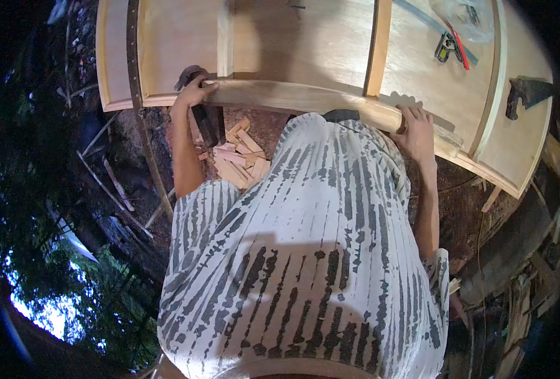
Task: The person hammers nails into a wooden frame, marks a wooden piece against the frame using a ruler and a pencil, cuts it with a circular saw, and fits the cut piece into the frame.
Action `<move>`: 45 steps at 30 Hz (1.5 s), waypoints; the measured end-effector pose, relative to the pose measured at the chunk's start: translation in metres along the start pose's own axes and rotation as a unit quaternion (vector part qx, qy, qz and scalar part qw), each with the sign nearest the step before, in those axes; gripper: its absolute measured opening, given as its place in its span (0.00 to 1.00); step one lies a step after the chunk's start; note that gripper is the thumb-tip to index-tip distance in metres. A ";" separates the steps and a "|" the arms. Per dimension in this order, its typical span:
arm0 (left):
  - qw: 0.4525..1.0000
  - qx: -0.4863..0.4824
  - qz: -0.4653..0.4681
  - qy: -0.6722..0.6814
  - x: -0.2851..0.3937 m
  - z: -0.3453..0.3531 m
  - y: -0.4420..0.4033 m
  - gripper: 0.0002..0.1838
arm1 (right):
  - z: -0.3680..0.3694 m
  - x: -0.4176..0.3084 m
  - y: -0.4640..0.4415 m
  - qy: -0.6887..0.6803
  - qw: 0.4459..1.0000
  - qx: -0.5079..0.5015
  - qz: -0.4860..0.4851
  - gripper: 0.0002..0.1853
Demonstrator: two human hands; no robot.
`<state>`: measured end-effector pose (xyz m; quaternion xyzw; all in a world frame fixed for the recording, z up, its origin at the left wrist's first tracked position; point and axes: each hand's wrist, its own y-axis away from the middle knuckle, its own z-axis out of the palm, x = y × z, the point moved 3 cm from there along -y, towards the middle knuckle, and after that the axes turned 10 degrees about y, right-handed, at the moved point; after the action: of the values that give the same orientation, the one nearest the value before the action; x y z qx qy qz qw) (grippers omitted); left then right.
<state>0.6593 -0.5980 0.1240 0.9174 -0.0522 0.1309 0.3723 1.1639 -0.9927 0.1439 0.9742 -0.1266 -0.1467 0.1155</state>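
Observation:
A pale wooden strip (292,95) lies along the near edge of a framed plywood panel (318,38). At its left end, my left hand (194,93) is closed on the strip, with the thumb on top. My right hand (417,132) grips the strip's other end, its fingers bent over the end and partly hidden. Crosswise battens (378,50) divide the panel into bays.
A square with a metal blade (444,47), a red pencil-like stick (461,50) and a clear plastic bag (466,19) lie on the panel's right part. A dark-handled blade tool (526,95) rests at the far right. Wood offcuts (242,155) are piled on the ground below.

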 end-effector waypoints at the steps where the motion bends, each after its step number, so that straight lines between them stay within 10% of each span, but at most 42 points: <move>1: 0.999 -0.036 -0.021 0.014 -0.001 -0.001 -0.002 0.55 | 0.001 0.002 0.001 0.003 1.000 0.000 0.004 0.38; 9: 0.993 0.052 0.108 -0.015 0.003 0.014 -0.004 0.42 | 0.005 0.008 -0.003 0.055 0.994 -0.090 0.020 0.42; 12: 0.950 0.189 0.211 -0.128 0.056 0.026 0.042 0.34 | -0.009 0.011 -0.003 0.121 0.991 0.052 -0.002 0.40; 14: 0.919 0.242 0.279 -0.138 0.115 0.047 0.068 0.33 | -0.011 0.026 -0.018 -0.111 0.984 -0.140 0.021 0.33; 18: 0.926 0.092 0.363 0.041 0.194 0.134 0.068 0.28 | -0.020 0.111 -0.079 -0.206 0.940 0.244 0.118 0.19; 20: 0.901 0.125 0.403 0.098 0.212 0.191 0.070 0.27 | -0.030 0.164 -0.118 -0.091 0.948 0.264 0.150 0.21; 24: 0.904 0.186 0.380 -0.065 0.214 0.210 0.071 0.27 | -0.004 0.209 -0.145 0.120 0.913 0.313 0.234 0.24; 34: 0.829 0.526 0.167 0.095 0.040 0.102 0.068 0.44 | -0.013 0.277 -0.149 0.026 0.977 0.135 0.165 0.23; 37: 0.948 0.252 -0.016 0.192 0.060 0.065 0.071 0.41 | -0.048 0.267 -0.146 0.035 0.978 0.107 0.177 0.22; 45: 0.941 0.185 0.087 0.270 0.019 0.073 0.027 0.32 | -0.036 0.273 -0.136 0.054 0.968 0.162 0.184 0.18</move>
<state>0.6869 -0.6681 0.0972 0.8923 -0.0041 0.4126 0.1831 1.4567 -0.9349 0.0722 0.9465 -0.3190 -0.0479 -0.0121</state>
